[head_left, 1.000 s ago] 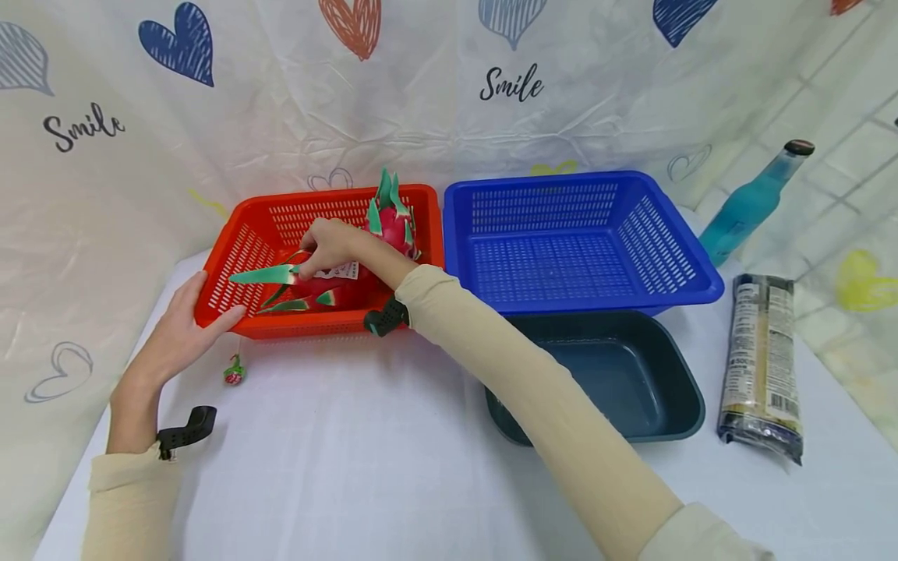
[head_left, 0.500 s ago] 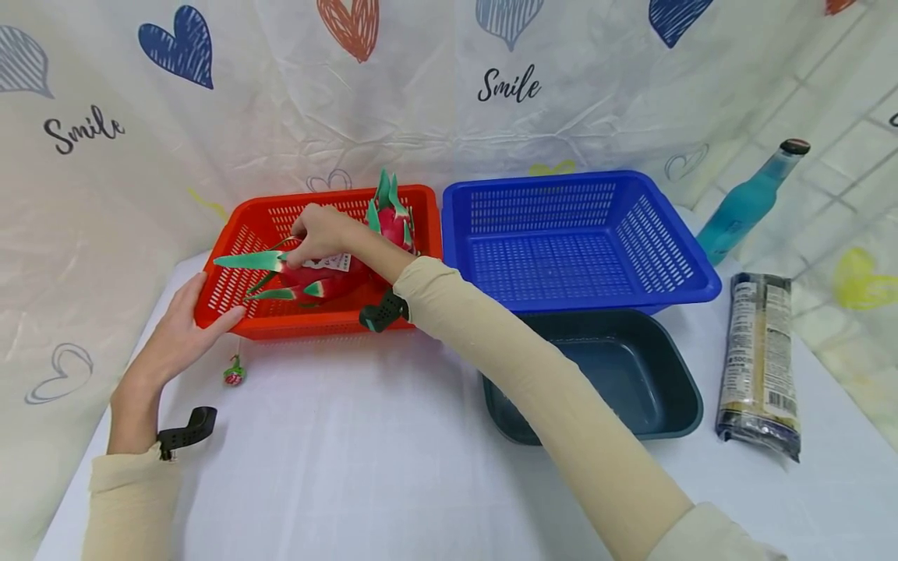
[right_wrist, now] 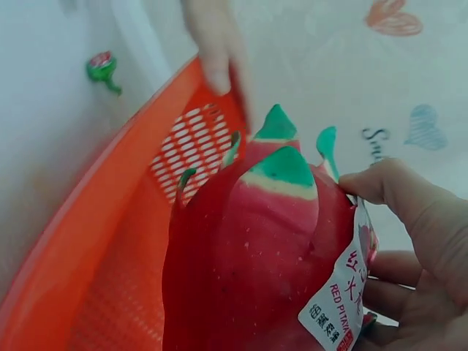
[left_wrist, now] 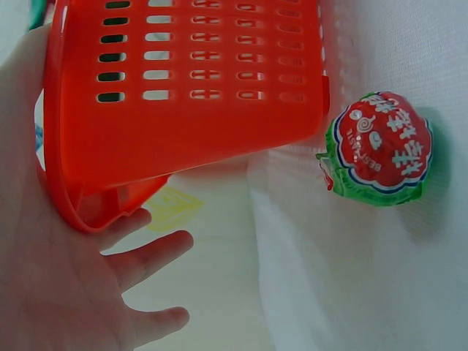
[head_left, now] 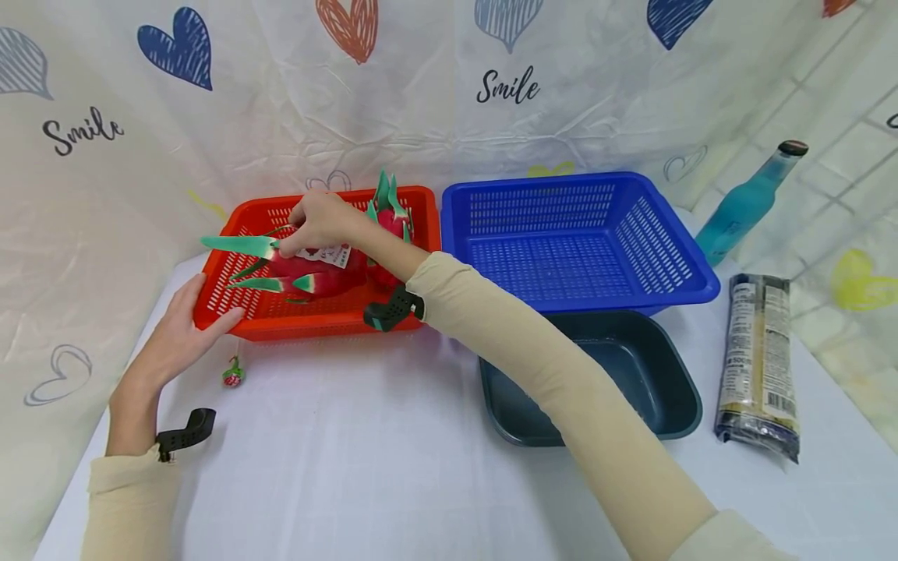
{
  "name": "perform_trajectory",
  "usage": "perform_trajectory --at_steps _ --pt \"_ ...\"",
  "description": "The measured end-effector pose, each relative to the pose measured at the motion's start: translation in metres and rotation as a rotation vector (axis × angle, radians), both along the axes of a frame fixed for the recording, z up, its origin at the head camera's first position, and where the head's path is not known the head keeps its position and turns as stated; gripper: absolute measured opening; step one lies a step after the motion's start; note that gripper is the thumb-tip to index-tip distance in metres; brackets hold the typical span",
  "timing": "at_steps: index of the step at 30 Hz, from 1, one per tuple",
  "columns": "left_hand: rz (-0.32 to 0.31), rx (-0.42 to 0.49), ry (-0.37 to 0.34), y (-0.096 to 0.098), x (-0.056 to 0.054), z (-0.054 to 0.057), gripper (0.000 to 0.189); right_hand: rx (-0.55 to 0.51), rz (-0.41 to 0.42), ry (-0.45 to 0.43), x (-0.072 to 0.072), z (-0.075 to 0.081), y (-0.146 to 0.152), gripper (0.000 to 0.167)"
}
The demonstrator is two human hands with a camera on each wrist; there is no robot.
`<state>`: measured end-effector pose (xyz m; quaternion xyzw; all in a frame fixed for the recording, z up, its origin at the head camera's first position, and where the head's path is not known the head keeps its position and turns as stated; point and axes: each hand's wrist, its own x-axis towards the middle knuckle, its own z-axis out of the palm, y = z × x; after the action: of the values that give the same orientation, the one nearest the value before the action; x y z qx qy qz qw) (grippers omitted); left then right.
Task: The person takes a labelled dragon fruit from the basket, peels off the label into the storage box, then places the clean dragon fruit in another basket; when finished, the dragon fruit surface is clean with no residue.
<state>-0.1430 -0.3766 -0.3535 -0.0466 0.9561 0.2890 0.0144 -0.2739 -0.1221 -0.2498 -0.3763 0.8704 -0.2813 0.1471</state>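
The labelled dragon fruit (head_left: 319,282) has shifted up and left in the red basket (head_left: 309,326), pinched by fingers of the right hand (head_left: 323,222); probably firm, slippery, best held round its body; the left hand's (head_left: 181,331) fingers spread wide.

Dark tray (head_left: 641,374): partly hidden from me by the right sleeve (head_left: 554,382). Held dragon fruit (right_wrist: 248,270): cut off below in my right wrist view. Packet (head_left: 758,366): fine print illegible.
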Motion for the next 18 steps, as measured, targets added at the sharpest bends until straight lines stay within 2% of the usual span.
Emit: perform_trajectory --at_steps 5,10,13,18 --pt "-0.007 0.002 0.007 0.0 -0.001 0.0 0.096 -0.064 0.019 -0.015 0.003 0.017 0.01 0.028" --pt "-0.009 0.007 0.009 0.0 -0.001 0.0 0.095 -0.121 0.028 0.036 0.013 0.03 0.018 0.023" --pt "-0.014 0.014 0.012 -0.001 -0.001 0.0 0.094 -0.143 0.012 0.049 0.022 0.033 0.022 0.014" --pt "-0.026 0.027 0.029 -0.002 0.0 -0.001 0.088 -0.13 -0.025 0.061 0.04 0.033 0.03 0.048"
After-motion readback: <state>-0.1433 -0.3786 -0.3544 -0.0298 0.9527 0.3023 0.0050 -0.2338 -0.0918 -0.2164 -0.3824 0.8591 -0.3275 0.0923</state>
